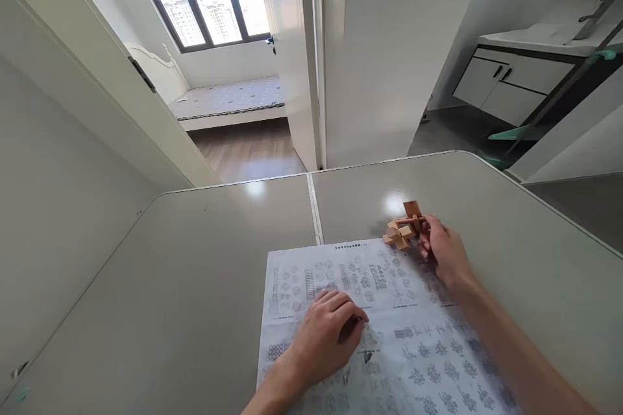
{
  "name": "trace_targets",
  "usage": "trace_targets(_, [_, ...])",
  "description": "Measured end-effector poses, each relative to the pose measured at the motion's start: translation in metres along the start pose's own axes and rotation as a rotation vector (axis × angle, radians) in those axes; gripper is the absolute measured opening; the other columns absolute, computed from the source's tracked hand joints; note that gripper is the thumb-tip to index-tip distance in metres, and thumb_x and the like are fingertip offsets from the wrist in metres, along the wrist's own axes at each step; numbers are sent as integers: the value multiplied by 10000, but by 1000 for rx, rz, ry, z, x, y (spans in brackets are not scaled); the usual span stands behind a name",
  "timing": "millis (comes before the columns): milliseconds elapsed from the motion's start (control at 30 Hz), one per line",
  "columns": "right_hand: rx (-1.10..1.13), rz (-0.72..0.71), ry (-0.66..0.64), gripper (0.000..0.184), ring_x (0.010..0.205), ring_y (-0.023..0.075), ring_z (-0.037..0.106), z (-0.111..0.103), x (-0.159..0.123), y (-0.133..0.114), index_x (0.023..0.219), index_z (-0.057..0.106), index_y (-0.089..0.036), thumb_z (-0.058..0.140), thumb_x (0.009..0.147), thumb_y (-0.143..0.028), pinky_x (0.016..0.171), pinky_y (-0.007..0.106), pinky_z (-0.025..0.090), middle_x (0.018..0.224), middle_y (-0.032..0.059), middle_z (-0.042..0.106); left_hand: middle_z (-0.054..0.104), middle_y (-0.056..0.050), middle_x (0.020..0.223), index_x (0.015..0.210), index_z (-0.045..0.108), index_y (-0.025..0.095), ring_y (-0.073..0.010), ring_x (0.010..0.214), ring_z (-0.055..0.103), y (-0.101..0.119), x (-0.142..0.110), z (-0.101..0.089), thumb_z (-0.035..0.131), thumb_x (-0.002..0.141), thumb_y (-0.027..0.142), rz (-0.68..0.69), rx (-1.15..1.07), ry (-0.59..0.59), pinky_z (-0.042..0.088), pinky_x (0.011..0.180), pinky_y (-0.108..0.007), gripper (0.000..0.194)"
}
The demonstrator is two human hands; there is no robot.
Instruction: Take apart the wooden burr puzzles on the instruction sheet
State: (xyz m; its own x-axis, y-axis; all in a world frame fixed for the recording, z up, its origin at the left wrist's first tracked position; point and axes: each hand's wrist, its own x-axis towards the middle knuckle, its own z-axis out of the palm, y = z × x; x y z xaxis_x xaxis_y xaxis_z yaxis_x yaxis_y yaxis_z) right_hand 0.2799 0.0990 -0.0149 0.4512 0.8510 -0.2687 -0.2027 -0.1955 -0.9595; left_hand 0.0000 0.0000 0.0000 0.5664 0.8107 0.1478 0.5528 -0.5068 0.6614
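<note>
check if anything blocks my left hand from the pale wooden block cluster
Nothing visible stands between the left hand and the pale wooden block cluster; only the flat printed sheet lies beneath that path.

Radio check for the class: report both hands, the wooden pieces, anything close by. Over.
Right hand gripping darker wooden piece. Pale interlocked block close beside it. Left hand loosely curled over printed sheet.

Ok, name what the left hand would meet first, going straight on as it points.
Passing over the printed sheet, the left hand would probably reach the pale wooden block cluster first; depth is hard to judge.
</note>
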Motion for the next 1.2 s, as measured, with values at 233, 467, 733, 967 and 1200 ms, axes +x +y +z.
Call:
trace_targets(233, [10,16,12,462,359,81,375,-3,3,1,690,485,-227,604,970,-574,341,194,343,448,-102,376,759,-6,958,969,682,234,-188,882,680,0,0,0,581,985,155,-5,6,-5,521,911,-367,130])
trace_targets(467, [29,21,22,371,351,91,377,-4,7,2,705,497,-234,583,962,-488,333,205,343,442,-111,360,762,-12,970,970,694,225,-192,879,675,3,1,-3,585,985,170,-22,7,-20,517,897,-372,124])
trace_targets(733, [51,-61,37,325,351,86,382,-3,5,7,674,488,-232,592,931,-404,326,211,318,469,-103,369,764,-22,965,978,701,224,-197,884,681,2,1,-2,572,984,164,-15,12,-16,522,903,-376,143])
trace_targets(967, [45,-197,79,363,393,92,411,3,-4,7,641,478,-227,566,960,-379,360,212,344,493,-76,412,770,-18,975,972,698,230,-193,875,683,2,0,-2,579,981,164,-14,10,-13,528,897,-374,137])
trace_targets(1200, [13,-388,35,365,431,101,417,14,-29,-1,708,504,-231,557,1004,-438,395,218,362,546,-64,470,767,-18,960,962,703,233,-194,875,683,2,0,-1,577,982,168,-21,-2,-10,530,909,-384,144])
